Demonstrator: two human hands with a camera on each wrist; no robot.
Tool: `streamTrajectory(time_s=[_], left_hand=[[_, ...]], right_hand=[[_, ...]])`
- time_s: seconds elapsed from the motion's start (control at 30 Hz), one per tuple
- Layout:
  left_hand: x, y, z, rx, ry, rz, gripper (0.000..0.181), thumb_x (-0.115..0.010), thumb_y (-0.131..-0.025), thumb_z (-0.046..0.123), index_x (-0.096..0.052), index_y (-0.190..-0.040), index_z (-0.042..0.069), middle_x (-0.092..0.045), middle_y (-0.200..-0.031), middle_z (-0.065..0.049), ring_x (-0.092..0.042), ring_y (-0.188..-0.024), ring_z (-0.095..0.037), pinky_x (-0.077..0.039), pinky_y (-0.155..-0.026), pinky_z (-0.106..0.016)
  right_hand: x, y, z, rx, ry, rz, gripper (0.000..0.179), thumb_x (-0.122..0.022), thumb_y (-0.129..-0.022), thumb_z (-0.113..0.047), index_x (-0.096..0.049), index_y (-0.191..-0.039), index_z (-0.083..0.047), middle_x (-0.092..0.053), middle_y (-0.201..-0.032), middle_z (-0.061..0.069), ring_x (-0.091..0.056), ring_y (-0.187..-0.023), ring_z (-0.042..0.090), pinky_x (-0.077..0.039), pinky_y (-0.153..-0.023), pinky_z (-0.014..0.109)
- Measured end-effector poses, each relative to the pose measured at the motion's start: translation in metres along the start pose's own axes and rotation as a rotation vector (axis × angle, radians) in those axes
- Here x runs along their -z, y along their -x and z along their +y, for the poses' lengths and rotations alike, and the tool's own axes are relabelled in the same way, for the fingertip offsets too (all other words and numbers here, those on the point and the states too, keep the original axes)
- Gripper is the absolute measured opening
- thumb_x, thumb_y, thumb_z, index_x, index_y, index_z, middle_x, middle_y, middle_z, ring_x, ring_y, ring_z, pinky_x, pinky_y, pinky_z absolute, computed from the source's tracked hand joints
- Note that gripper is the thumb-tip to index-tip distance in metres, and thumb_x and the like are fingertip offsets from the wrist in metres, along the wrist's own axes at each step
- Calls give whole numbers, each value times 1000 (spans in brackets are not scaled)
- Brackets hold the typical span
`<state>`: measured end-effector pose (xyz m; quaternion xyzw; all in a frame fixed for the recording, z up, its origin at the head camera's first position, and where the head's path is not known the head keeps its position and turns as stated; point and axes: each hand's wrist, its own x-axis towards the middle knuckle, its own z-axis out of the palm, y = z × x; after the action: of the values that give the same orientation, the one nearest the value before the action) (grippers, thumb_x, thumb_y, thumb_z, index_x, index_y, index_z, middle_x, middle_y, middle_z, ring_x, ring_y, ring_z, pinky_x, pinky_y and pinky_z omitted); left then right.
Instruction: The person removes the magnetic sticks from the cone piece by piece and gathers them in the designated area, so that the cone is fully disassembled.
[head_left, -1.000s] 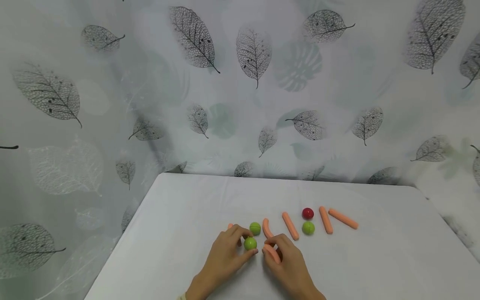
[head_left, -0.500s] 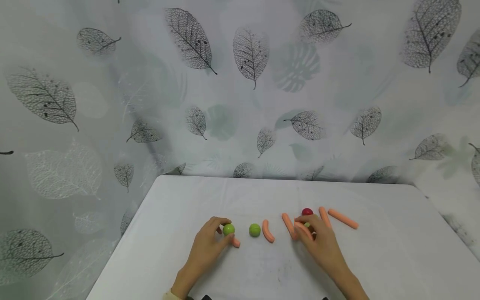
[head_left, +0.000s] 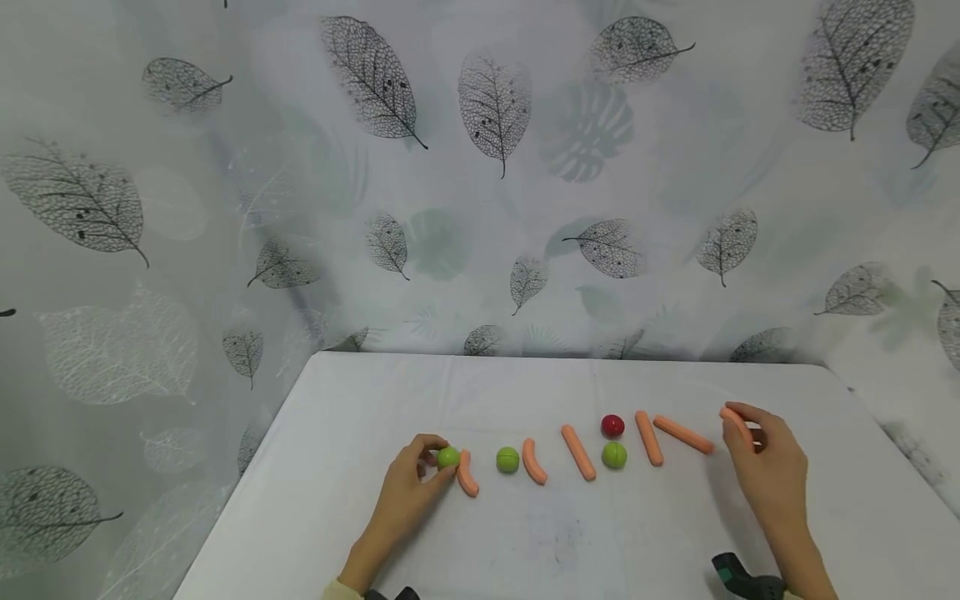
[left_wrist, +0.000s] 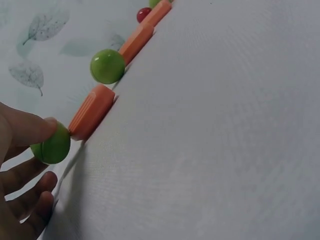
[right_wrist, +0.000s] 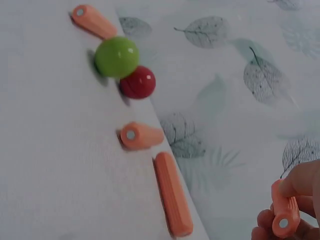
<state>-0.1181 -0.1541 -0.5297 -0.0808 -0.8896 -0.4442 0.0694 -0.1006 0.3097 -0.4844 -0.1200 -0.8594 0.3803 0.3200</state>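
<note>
My left hand point(head_left: 399, 498) pinches a green ball point(head_left: 448, 457) between thumb and fingers, just left of a short curved orange stick point(head_left: 467, 475) on the table. In the left wrist view that ball point(left_wrist: 54, 145) sits close against the stick's end; I cannot tell whether they touch. At the right side, my right hand point(head_left: 776, 475) holds another short orange stick point(head_left: 737, 425) between thumb and fingers, above the table. The right wrist view shows a pale round disc at the end of this held stick point(right_wrist: 284, 212).
On the white table point(head_left: 480, 550) lie a green ball point(head_left: 507, 460), a curved orange stick point(head_left: 534, 462), a straight orange stick point(head_left: 578, 452), a red ball point(head_left: 612, 427), another green ball point(head_left: 614, 455) and two straight orange sticks point(head_left: 649, 438). A leaf-patterned curtain point(head_left: 465, 175) hangs behind.
My left hand has moved left with its green ball, past the curved stick. My right hand has swept far right, carrying its orange stick over the row.
</note>
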Motion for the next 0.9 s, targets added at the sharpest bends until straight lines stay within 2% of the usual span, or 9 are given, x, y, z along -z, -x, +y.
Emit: streamTrajectory(time_s=[0.1,0.17,0.23,0.33,0.4,0.43,0.57,0.8,0.9], left_hand=[[1,-1,-2,-15,-20,15,36,-83,-88,15,-67,-120,18,-68,-104,3,-57,-90,-16,-46,-77,-23],[2,-2,-4,-20,-32,25,36,-83,-88,15,-68,-120,19,-68,-106,4,-56,-91,-15,-45,-77,-22],[4,-2,-6,-19,-39,36,36,-83,-87,14,-68,-119,20,-68,-106,3,-56,-93,-15,-46,-78,-23],[6,-2,-9,-11,-37,42,35,-82,-87,15,-69,-118,22,-67,-108,3,-56,-98,-15,-46,-80,-25],[6,-2,-11,-12,-29,41,35,-82,-87,15,-69,-118,23,-68,-111,3,-57,-101,-15,-47,-83,-27],[6,-2,-12,-17,-26,40,35,-82,-87,16,-69,-118,23,-68,-112,4,-57,-102,-15,-48,-84,-28],[5,0,-19,-68,-31,60,36,-82,-86,14,-70,-118,23,-69,-114,7,-57,-102,-14,-50,-90,-29],[-2,0,-27,-259,-126,134,42,-80,-82,3,-69,-121,13,-70,-116,3,-56,-106,-16,-50,-94,-33],[-4,-1,-28,-281,-139,129,43,-79,-82,2,-67,-122,13,-69,-118,3,-55,-109,-16,-49,-95,-34]], right_hand=[[6,-4,18,-71,1,81,29,-73,-98,-18,-74,-124,-5,-58,-98,-26,-46,-81,-20,-35,-70,2],[9,-6,28,-130,24,110,30,-72,-98,-22,-74,-123,-5,-50,-92,-35,-44,-80,-20,-33,-71,3],[10,-6,39,-192,62,108,32,-70,-99,-24,-74,-124,-4,-57,-91,-28,-42,-78,-19,-33,-71,6],[8,-6,51,-291,119,46,38,-65,-101,-28,-71,-128,-3,-71,-105,0,-38,-74,-18,-33,-68,11],[6,-5,57,-341,153,-5,41,-62,-102,-31,-69,-131,-3,-70,-120,16,-37,-73,-17,-34,-65,12],[5,-5,59,-359,164,-27,43,-61,-102,-32,-68,-133,-3,-69,-125,19,-38,-72,-16,-34,-64,13],[0,-3,66,-370,204,-64,43,-59,-102,-31,-66,-134,-3,-68,-127,21,-43,-75,-7,-34,-60,14],[-1,-3,71,-290,260,-90,38,-61,-99,-20,-66,-129,4,-65,-122,25,-54,-83,19,-34,-68,27],[1,-1,73,-252,278,-91,36,-61,-99,-17,-65,-126,7,-63,-117,28,-56,-88,30,-34,-69,32]])
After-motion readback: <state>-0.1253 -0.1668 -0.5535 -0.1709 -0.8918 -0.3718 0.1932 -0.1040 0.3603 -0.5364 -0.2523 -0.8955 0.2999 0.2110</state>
